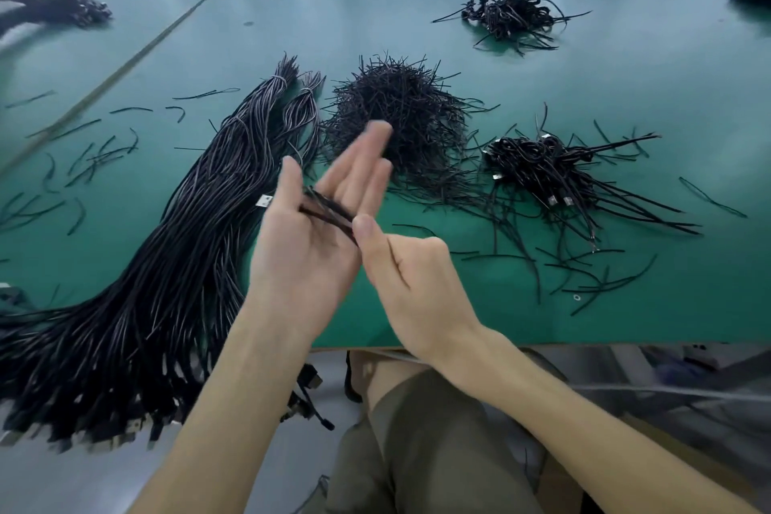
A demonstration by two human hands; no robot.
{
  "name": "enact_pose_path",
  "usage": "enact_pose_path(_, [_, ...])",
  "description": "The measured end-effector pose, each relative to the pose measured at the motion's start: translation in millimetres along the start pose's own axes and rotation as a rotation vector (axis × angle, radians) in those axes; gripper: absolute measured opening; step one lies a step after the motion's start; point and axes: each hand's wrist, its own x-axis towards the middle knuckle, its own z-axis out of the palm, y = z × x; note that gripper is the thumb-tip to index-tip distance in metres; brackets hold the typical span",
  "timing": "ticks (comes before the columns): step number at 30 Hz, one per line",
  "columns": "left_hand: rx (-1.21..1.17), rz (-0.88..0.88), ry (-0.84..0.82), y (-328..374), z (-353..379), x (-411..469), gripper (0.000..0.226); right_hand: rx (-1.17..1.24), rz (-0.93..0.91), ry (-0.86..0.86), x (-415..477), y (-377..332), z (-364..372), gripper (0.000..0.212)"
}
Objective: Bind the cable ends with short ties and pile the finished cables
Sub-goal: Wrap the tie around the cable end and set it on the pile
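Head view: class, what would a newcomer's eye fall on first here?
The two hands at centre: the left hand lies open under a thin black cable, which the right hand pinches. Left of them a long bundle of black cables sprawls across the green table and over its near edge. Behind the hands sits a bristly heap of short ties, with a small pile of tied cables to its right.

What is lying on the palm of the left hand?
Thin black strands cross the palm of the left hand, and the right hand pinches them with its thumb. Where they continue under the right hand is covered.
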Motion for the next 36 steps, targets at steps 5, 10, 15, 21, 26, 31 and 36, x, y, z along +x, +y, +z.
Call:
enact_pose_path(5, [-0.107,-0.049,-0.099,15.6,-1.4,-6.6,0.05,-0.291,-0.156,0.053,3.0,14.0,-12.7,0.053])
enact_pose_path(10, [0.086,-0.063,-0.096,19.0,-5.7,-11.0,0.057,-0.48,-0.168,-0.022,3.0,20.3,-22.0,0.053])
enact_pose_path(15, [0.4,0.051,0.042,9.7,-7.0,-7.5,0.049,-0.399,-0.083,-0.267,4.6,10.7,-29.3,0.071])
enact_pose_path(21, [0.525,0.0,-0.092,-7.0,-10.6,-3.8,0.05,0.347,0.213,-0.214,11.4,1.4,-19.9,0.089])
enact_pose_path(26, [0.71,-0.037,-0.197,-10.6,-16.7,-8.7,0.033,0.641,0.174,-0.216,13.0,10.6,-21.1,0.047])
enact_pose_path(31, [0.887,-0.148,-0.408,10.2,-19.8,-10.8,0.029,0.711,0.174,-0.064,7.4,18.4,-18.4,0.042])
enact_pose_path(36, [0.984,-0.189,-0.437,21.0,-25.5,-15.1,0.03,0.768,0.19,-0.019,2.1,18.1,-10.2,0.047])
